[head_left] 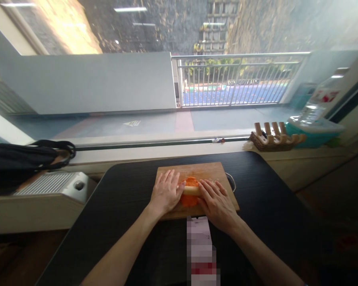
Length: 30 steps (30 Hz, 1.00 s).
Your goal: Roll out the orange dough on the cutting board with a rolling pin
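Note:
A pale wooden rolling pin lies crosswise over a flattened orange piece of dough or clay. Beneath them is a wooden board on the black table. Over the pin's left end rests my left hand, closed down on it with its fingers extended forward and its thumb along the pin. My right hand covers the other end in the same way, fingers slanting inward. Both ends of the pin are hidden by my hands. Orange shows in front of the pin and behind it.
The black table stands against a windowsill. A wicker basket with wooden pieces, a teal box and a clear bottle are on the right. A black bag lies left. A partly blurred pinkish strip sits below the board.

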Each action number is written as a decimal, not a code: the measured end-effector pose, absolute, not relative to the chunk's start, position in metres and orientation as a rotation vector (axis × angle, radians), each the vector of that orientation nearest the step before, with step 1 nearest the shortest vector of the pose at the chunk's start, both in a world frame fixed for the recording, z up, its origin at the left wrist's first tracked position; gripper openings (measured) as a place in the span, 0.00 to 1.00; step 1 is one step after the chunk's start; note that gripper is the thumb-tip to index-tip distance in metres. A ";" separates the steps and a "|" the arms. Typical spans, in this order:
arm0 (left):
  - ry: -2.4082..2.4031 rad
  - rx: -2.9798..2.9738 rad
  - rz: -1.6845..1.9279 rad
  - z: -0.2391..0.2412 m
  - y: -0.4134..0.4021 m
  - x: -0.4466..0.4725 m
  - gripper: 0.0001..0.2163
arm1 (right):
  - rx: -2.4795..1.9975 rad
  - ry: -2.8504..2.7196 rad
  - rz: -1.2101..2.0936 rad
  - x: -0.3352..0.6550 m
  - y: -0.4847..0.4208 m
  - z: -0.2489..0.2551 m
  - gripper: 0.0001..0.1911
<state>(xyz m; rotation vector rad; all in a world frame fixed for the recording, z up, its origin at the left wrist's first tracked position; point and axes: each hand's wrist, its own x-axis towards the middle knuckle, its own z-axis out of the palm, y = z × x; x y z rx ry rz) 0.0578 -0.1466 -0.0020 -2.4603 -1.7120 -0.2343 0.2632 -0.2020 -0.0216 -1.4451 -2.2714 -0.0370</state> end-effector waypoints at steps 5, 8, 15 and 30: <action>-1.641 -2.454 -0.323 -0.011 -0.167 0.049 0.28 | -1.405 -2.284 -0.051 0.265 -0.212 -0.024 0.22; -1.567 -2.478 -0.351 -0.010 -0.179 0.046 0.29 | -1.371 -2.308 -0.050 0.269 -0.212 -0.024 0.21; -1.579 -2.521 -0.366 0.005 -0.193 0.047 0.14 | -1.282 -2.390 0.030 0.282 -0.194 -0.011 0.21; -1.757 -2.271 -0.498 -0.013 -0.212 0.074 0.18 | -1.161 -2.541 0.311 0.266 -0.120 0.014 0.22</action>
